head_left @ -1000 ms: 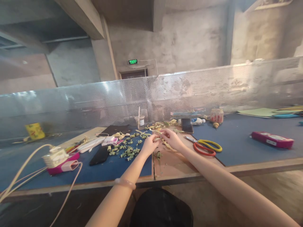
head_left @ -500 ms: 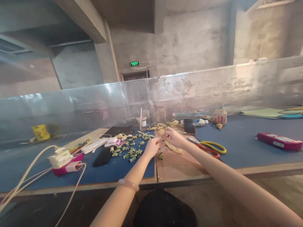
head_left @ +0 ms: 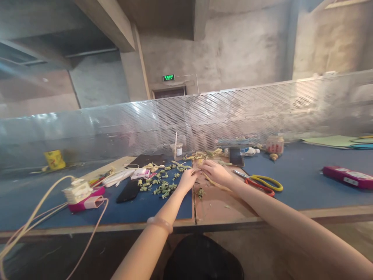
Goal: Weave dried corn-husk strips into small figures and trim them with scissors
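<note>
My left hand [head_left: 188,179] and my right hand [head_left: 215,172] meet over the brown board at the middle of the table, fingertips pinched close together. What lies between them is too small to make out. Pale dried strips [head_left: 217,184] stretch out beneath my right hand, and more strips [head_left: 204,154] lie just beyond the fingers. To the left of my left hand several small green crumpled pieces [head_left: 163,188] are spread on the blue mat. One dark green piece [head_left: 200,193] rests alone on the board, nearer to me.
Scissors [head_left: 266,183] with red and yellow handles lie right of my hands. A black phone [head_left: 128,191], a power strip [head_left: 86,199] with cables and a plastic cup [head_left: 178,150] with a straw stand leftward. Behind runs a perforated metal screen [head_left: 233,109]. A magenta case [head_left: 348,177] lies far right.
The view has shifted slightly, so everything sits a little further right. My right hand has lowered and flattened somewhat over the strips; my left hand stays beside it.
</note>
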A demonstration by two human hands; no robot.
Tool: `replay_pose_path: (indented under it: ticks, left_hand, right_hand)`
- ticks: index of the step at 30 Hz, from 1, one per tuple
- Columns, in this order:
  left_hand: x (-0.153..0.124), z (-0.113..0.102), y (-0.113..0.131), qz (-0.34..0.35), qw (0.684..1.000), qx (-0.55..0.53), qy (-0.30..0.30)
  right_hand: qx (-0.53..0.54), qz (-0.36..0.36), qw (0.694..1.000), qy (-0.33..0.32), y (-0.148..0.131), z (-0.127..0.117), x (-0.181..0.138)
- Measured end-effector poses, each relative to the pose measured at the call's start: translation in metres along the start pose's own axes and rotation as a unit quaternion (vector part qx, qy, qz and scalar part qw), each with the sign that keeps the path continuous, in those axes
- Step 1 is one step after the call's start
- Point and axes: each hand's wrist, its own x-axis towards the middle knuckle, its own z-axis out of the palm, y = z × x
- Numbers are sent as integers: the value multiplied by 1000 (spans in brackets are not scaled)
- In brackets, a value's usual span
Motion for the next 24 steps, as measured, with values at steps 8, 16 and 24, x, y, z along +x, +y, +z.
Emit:
replay_pose_path:
  ticks: [8, 16, 24]
  left_hand:
    - [-5, -1, 8, -45, 998, -37, -3]
    - [-4, -1, 7, -109, 988, -111, -22]
    - [-4, -2, 7, -129, 984, -122, -7]
  right_hand:
    - [-60, -11, 998, 5, 4, -4, -1]
    - [-33, 80, 995, 57, -1, -2, -1]
    - [-113, -15, 993, 27, -3, -7, 1]
